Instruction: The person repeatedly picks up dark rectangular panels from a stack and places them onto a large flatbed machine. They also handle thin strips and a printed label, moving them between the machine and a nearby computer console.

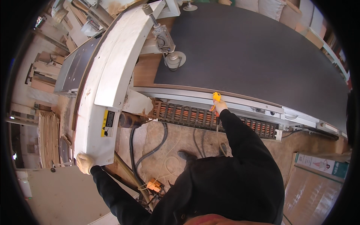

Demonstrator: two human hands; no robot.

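Note:
In a pale work glove, my left hand [85, 163] is curled over the near end corner of a long white machine housing [105, 86]. My right hand [221, 106], also gloved, is closed round a yellow and orange air blow gun [216, 96]. A thin hose [218, 137] hangs from the gun toward the floor. The gun is above the near edge of a machine bed, beside a large dark grey panel [255, 48] lying flat on it. Whether its nozzle touches the panel, I cannot tell.
A suction-cup arm [164, 39] stands over the panel's left end. Below the bed's edge runs a cable chain [180, 113]. Black cables [152, 150] and an orange foot pedal [153, 185] lie near my feet. Stacked boards [48, 138] stand left, a wrapped pack [313, 187] lower right.

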